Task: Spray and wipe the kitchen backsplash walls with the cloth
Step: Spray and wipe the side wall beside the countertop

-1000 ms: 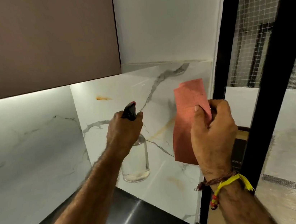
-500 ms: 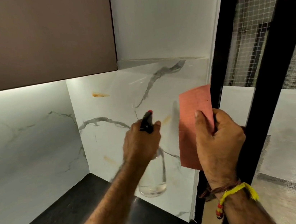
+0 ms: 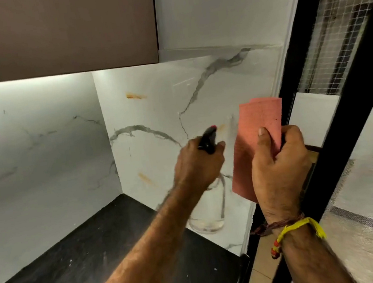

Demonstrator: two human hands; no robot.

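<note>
The left hand [image 3: 198, 163] has its fingers wrapped round the neck of a clear spray bottle [image 3: 209, 207]. The bottle stands upright, long axis vertical, its black nozzle [image 3: 207, 139] aimed at the marble backsplash [image 3: 165, 111] with its orange smears [image 3: 135, 96]. Nearly empty, it should feel light and rigid, possibly slick. The right hand [image 3: 278, 160] pinches the salmon cloth [image 3: 258, 120] midway. The cloth, thin and limp, hangs lengthwise just beside the wall, above the dark table [image 3: 89, 261].

clear spray bottle [image 3: 208, 214], pink cloth [image 3: 259, 131], stained backsplash [image 3: 153, 112]
</note>
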